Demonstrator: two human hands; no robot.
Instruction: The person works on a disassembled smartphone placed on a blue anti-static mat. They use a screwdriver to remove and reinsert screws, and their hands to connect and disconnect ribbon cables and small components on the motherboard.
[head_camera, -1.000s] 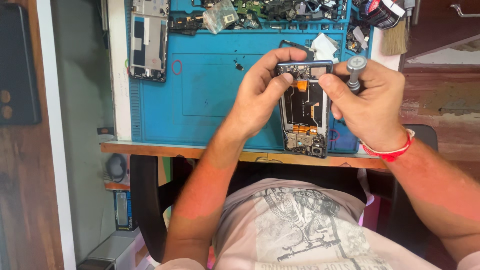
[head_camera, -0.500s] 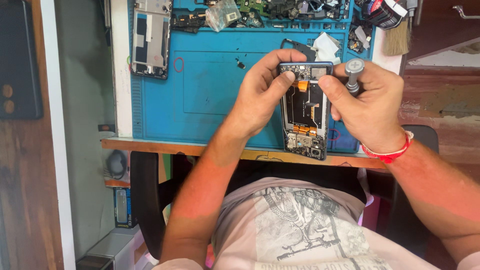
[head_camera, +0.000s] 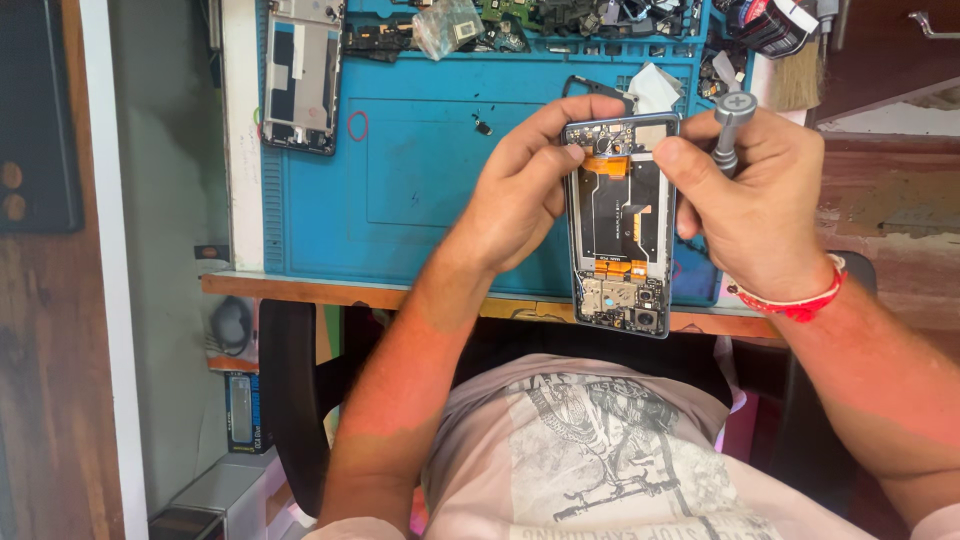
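The person holds an opened phone (head_camera: 622, 225) up over the near edge of the blue mat (head_camera: 420, 180), its back cover off and the insides facing the camera. The left hand (head_camera: 525, 190) is curled round the phone's left edge, thumb and forefinger pressing near the orange flex cable at the top. The right hand (head_camera: 750, 205) closes on the right edge with its thumb, and the same fist wraps a metal screwdriver (head_camera: 732, 125), whose round cap sticks up between the fingers; the tip is hidden, so it is hard to say whether it touches the phone at all.

As for progress, the phone is well stripped: the cover is gone, the boards at top and bottom lie bare, and the battery bay looks dark and possibly empty. The camera module and lower board still sit in the frame, so more work on the inside seems to remain, though whether parts are coming out or going in cannot be told.

Left of the phone, at the far corner of the mat, lies a second phone frame (head_camera: 300, 75), also open. Beyond the phone, along the mat's far edge, is a clutter of boards and small parts (head_camera: 560, 20), with a clear bag (head_camera: 447, 25) among them. A loose small part (head_camera: 483, 125) sits on the bare mat to the left of the phone. A brush (head_camera: 798, 75) lies beyond the right hand. Nothing blocks the hands; the worktop edge (head_camera: 330, 290) runs just under the phone.
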